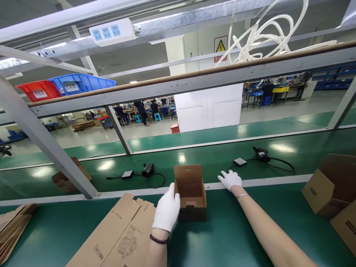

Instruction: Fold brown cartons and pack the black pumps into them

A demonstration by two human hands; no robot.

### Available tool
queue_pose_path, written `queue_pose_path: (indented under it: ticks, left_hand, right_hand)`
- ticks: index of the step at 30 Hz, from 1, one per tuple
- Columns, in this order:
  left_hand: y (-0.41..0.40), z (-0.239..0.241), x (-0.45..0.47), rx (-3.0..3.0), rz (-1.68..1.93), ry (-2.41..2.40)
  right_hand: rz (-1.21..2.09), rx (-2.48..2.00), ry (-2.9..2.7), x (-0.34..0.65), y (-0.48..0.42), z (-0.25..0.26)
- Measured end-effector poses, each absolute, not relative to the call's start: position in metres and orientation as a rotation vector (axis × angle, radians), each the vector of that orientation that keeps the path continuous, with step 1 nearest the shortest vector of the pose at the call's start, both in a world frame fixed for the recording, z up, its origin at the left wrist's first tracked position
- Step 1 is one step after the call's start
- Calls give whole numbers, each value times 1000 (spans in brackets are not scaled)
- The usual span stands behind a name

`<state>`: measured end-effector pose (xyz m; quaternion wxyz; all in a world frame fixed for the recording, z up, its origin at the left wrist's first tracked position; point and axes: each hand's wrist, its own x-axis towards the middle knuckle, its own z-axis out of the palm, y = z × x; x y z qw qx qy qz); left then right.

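In the head view, an open cardboard box (191, 212) stands upright on the green worktop with its lid flap raised at the back. My left hand (167, 209), in a white glove, grips the box's left wall. My right hand (230, 180), gloved too, reaches over the white rail to the right of the box, fingers apart and holding nothing visible. Just beyond its fingertips lies a small black device (261, 154) with a cable and a silver-labelled block (240, 161). A similar black device (148, 170) with its own labelled block (127, 174) lies behind the box, to the left.
Flat printed cardboard sheets (122, 230) lie left of my left hand, with a stack of folded cardboard (13, 231) farther left. More open boxes (322, 193) stand at the right. A slanted metal post (52, 137) and an overhead shelf (178, 83) frame the green belt (200, 152).
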<state>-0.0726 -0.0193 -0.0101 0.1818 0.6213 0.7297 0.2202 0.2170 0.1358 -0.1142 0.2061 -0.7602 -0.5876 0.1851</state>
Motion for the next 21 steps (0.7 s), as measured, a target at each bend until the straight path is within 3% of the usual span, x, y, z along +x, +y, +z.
queue_pose_path:
  ticks: [4, 8, 15, 21]
  left_hand:
    - [-32, 0, -75, 1807, 538, 1983]
    - [-37, 12, -86, 1800, 714, 1891]
    - [-29, 22, -95, 1671, 1115, 1755]
    - [-102, 59, -41, 1327, 1356, 981]
  right_hand:
    - [522, -2165, -1760, 224, 153, -107]
    - [582, -2080, -1825, 249, 141, -90]
    - [522, -2050, -1834, 343, 24, -70]
    - [625, -2151, -2135, 374, -48, -74]
